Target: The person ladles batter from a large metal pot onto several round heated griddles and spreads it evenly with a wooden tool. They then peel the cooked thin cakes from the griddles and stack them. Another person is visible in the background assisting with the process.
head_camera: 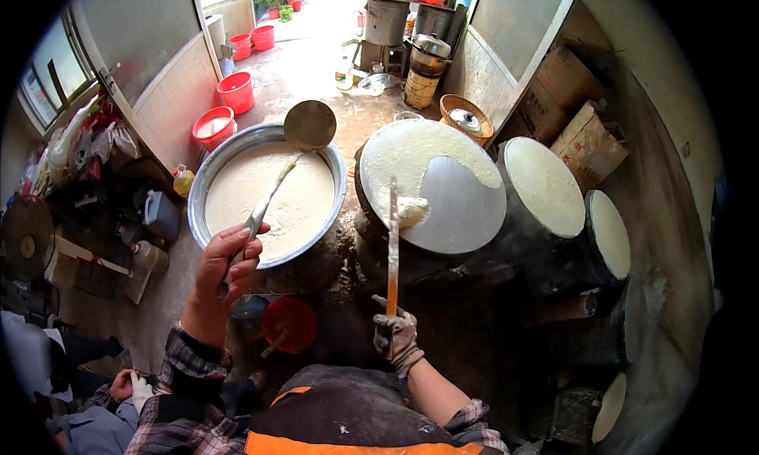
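My bare left hand (228, 262) grips the handle of a long metal ladle (309, 125). The ladle's bowl is over the far right rim of a wide metal basin (198, 221) of pale batter (249, 185). In a soiled work glove, my right hand (396, 336) holds a batter-coated wooden stick (393, 247) that reaches up over a round griddle (459, 212). Wet batter (403, 138) covers the griddle's far and left parts, with a thick lump (413, 212) beside the stick. Bare metal shows at the middle and near right.
More round griddles curve down the right, including one batter-covered griddle (545, 188) and another (611, 235). Under the basin sits a red bucket (289, 324). Red pails (236, 93) stand beyond the basin. Another person's hands (130, 388) are at lower left.
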A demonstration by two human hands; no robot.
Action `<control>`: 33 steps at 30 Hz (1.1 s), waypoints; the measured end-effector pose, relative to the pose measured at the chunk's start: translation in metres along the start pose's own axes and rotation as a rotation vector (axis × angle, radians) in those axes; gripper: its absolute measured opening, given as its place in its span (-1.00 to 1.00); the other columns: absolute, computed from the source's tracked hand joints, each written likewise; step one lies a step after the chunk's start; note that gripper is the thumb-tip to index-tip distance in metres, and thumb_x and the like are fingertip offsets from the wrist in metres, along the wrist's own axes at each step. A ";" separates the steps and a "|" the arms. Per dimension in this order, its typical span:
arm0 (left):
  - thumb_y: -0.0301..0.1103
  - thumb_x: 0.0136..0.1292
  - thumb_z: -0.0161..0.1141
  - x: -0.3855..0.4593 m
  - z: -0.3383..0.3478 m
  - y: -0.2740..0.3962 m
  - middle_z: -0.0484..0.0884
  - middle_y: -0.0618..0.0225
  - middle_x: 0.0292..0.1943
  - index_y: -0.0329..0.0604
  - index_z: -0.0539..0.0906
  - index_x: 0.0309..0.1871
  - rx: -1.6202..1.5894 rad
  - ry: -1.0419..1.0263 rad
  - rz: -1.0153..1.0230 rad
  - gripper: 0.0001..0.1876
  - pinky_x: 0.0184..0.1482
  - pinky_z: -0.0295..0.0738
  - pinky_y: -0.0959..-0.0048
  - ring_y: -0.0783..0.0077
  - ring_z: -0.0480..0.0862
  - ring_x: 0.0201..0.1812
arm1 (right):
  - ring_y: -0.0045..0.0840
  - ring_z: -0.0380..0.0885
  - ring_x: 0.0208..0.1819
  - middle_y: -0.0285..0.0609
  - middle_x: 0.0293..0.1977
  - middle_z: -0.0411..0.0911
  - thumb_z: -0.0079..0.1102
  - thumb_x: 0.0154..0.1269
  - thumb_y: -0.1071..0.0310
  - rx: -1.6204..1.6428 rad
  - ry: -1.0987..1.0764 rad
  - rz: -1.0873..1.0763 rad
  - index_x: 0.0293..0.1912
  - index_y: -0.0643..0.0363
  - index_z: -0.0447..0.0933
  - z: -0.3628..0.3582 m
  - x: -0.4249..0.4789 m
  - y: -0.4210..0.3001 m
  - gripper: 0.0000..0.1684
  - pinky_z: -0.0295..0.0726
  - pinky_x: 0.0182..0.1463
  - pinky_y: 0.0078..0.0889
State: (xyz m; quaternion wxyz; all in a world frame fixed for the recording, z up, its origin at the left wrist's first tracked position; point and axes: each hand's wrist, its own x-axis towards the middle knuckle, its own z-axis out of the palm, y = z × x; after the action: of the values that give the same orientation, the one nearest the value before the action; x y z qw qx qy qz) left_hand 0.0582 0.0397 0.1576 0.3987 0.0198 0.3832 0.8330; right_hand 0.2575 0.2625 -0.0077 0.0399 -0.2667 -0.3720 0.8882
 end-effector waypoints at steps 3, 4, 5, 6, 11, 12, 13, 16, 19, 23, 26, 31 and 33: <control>-0.42 0.35 -0.12 -0.005 -0.006 0.004 0.36 0.36 -0.53 -0.47 0.28 0.06 0.030 -0.045 0.049 -0.69 -0.87 0.18 0.72 0.73 0.28 -0.76 | -0.60 0.20 -0.89 -0.27 -0.68 0.42 -0.06 0.03 0.43 0.321 -0.033 -0.042 0.17 0.41 0.23 -0.020 -0.043 -0.003 -0.36 0.23 -0.83 -0.51; -0.42 0.35 -0.12 -0.003 -0.007 0.001 0.35 0.36 -0.53 -0.47 0.28 0.06 0.013 -0.046 0.030 -0.69 -0.86 0.19 0.72 0.73 0.28 -0.76 | -0.57 0.22 -0.88 -0.27 -0.67 0.42 -0.07 0.05 0.40 0.311 -0.009 -0.001 0.15 0.41 0.25 -0.016 -0.038 -0.007 -0.39 0.24 -0.83 -0.51; -0.42 0.35 -0.12 0.000 -0.002 0.002 0.35 0.36 -0.53 -0.47 0.28 0.07 0.011 -0.031 0.015 -0.69 -0.86 0.19 0.72 0.73 0.28 -0.76 | -0.60 0.31 -0.79 -0.30 -0.66 0.41 -0.08 0.10 0.41 0.133 0.003 -0.027 0.13 0.35 0.29 0.003 -0.028 -0.012 -0.45 0.32 -0.72 -0.53; -0.43 0.35 -0.12 0.003 0.005 -0.001 0.35 0.36 -0.53 -0.47 0.27 0.07 0.003 -0.020 -0.002 -0.69 -0.86 0.20 0.72 0.73 0.28 -0.76 | -0.63 0.35 -0.72 -0.31 -0.65 0.42 -0.10 0.12 0.42 0.022 0.023 0.053 0.10 0.32 0.33 0.015 -0.005 -0.011 -0.50 0.35 -0.64 -0.55; -0.44 0.33 -0.08 -0.006 0.013 -0.003 0.40 0.32 -0.53 -0.48 0.32 0.06 0.065 0.001 0.007 -0.68 -0.85 0.18 0.74 0.72 0.28 -0.77 | -0.69 0.29 -0.78 -0.37 -0.73 0.34 0.04 0.05 0.46 -0.231 0.077 0.137 -0.05 0.33 0.49 -0.007 -0.024 -0.018 -0.60 0.25 -0.70 -0.58; -0.45 0.31 -0.07 -0.008 0.008 -0.005 0.43 0.30 -0.53 -0.49 0.34 0.05 0.112 -0.056 0.056 -0.69 -0.84 0.14 0.76 0.72 0.28 -0.77 | -0.61 0.25 -0.88 -0.32 -0.76 0.32 0.09 -0.04 0.54 -0.070 0.122 0.096 0.04 0.43 0.35 -0.026 -0.043 -0.026 -0.45 0.25 -0.82 -0.57; -0.46 0.32 -0.09 -0.005 0.005 -0.003 0.41 0.31 -0.53 -0.50 0.32 0.06 0.112 -0.042 0.060 -0.69 -0.84 0.15 0.75 0.71 0.27 -0.78 | -0.60 0.27 -0.88 -0.31 -0.75 0.33 0.04 -0.01 0.50 0.166 0.087 0.083 0.07 0.49 0.29 -0.059 -0.049 -0.019 -0.43 0.28 -0.82 -0.58; -0.47 0.33 -0.12 0.000 0.006 -0.004 0.37 0.34 -0.54 -0.52 0.28 0.07 0.117 0.052 0.018 -0.68 -0.85 0.17 0.71 0.70 0.26 -0.78 | -0.66 0.25 -0.85 -0.39 -0.76 0.31 0.00 -0.05 0.56 0.263 0.012 0.074 0.01 0.51 0.37 -0.017 -0.044 -0.039 -0.47 0.23 -0.79 -0.57; -0.46 0.31 -0.09 0.015 0.027 -0.014 0.39 0.35 -0.55 -0.47 0.33 0.05 0.068 0.044 -0.038 -0.69 -0.84 0.15 0.74 0.73 0.26 -0.77 | -0.67 0.25 -0.84 -0.41 -0.77 0.31 0.17 -0.05 0.49 -0.087 0.100 0.069 -0.09 0.33 0.52 0.009 0.011 -0.024 -0.58 0.25 -0.76 -0.59; -0.46 0.31 -0.09 0.006 0.018 -0.011 0.39 0.36 -0.55 -0.47 0.33 0.05 0.131 -0.002 0.021 -0.69 -0.83 0.12 0.76 0.73 0.25 -0.78 | -0.67 0.23 -0.85 -0.36 -0.72 0.35 0.06 -0.07 0.55 0.074 0.137 0.106 -0.07 0.42 0.46 -0.032 -0.042 -0.041 -0.55 0.22 -0.79 -0.59; -0.45 0.29 -0.06 0.006 0.010 -0.006 0.39 0.35 -0.55 -0.47 0.34 0.05 0.196 -0.035 0.018 -0.69 -0.83 0.11 0.76 0.73 0.25 -0.78 | -0.69 0.22 -0.85 -0.35 -0.70 0.36 -0.05 -0.15 0.56 0.222 0.133 0.054 0.03 0.52 0.33 -0.038 -0.068 -0.040 -0.39 0.21 -0.80 -0.64; -0.47 0.30 -0.08 0.030 0.041 -0.021 0.39 0.33 -0.54 -0.48 0.34 0.03 0.112 -0.061 -0.088 -0.71 -0.85 0.14 0.73 0.73 0.27 -0.76 | -0.71 0.20 -0.82 -0.38 -0.73 0.32 0.13 -0.05 0.47 -0.096 0.110 0.111 -0.18 0.38 0.54 -0.002 -0.020 -0.036 -0.65 0.17 -0.77 -0.59; -0.48 0.30 -0.08 0.025 0.047 -0.022 0.39 0.33 -0.54 -0.48 0.34 0.03 0.107 -0.057 -0.081 -0.71 -0.85 0.13 0.74 0.73 0.27 -0.76 | -0.72 0.19 -0.83 -0.40 -0.74 0.32 0.14 -0.06 0.50 -0.080 0.114 0.131 -0.15 0.40 0.52 -0.037 -0.041 -0.049 -0.62 0.16 -0.78 -0.60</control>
State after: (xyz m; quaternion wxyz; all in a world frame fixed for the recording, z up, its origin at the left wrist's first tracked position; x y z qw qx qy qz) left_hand 0.0714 0.0946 0.1690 0.4412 0.0491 0.4161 0.7936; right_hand 0.3046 0.3105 0.0225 -0.0080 -0.3422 -0.3862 0.8566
